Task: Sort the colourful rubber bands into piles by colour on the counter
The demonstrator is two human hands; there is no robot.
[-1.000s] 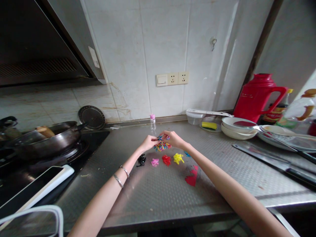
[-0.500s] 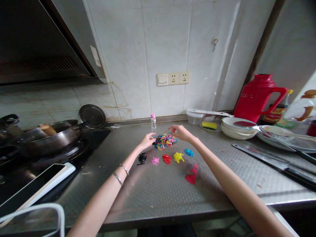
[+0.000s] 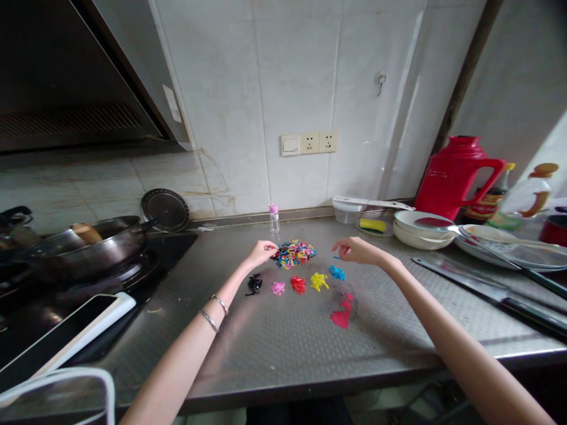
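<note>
A mixed heap of small colourful rubber bands point(image 3: 296, 254) lies on the metal counter. At its left edge is my left hand point(image 3: 261, 252), its fingers closed in a pinch; what they hold, if anything, is too small to make out. To the right, my right hand point(image 3: 354, 251) pinches a blue rubber band point(image 3: 336, 258) just above a small blue pile point(image 3: 337, 273). In front of the heap are a black pile point(image 3: 254, 284), a pink pile point(image 3: 278, 288), a red pile point(image 3: 298, 284) and a yellow pile point(image 3: 319, 281). Nearer me lies a clear bag with red print point(image 3: 342, 313).
A small pink-capped bottle point(image 3: 274, 219) stands behind the heap. On the right are stacked bowls point(image 3: 423, 233), a cleaver point(image 3: 469, 280), a yellow sponge point(image 3: 372, 225) and a red thermos point(image 3: 456, 177). At left, a pan point(image 3: 88, 248) sits on the stove, with a phone point(image 3: 57, 336) nearer.
My right hand has moved right from above the mixed heap to the blue pile, and a blue rubber band now shows in its fingers. My left hand stays at the heap's edge.
</note>
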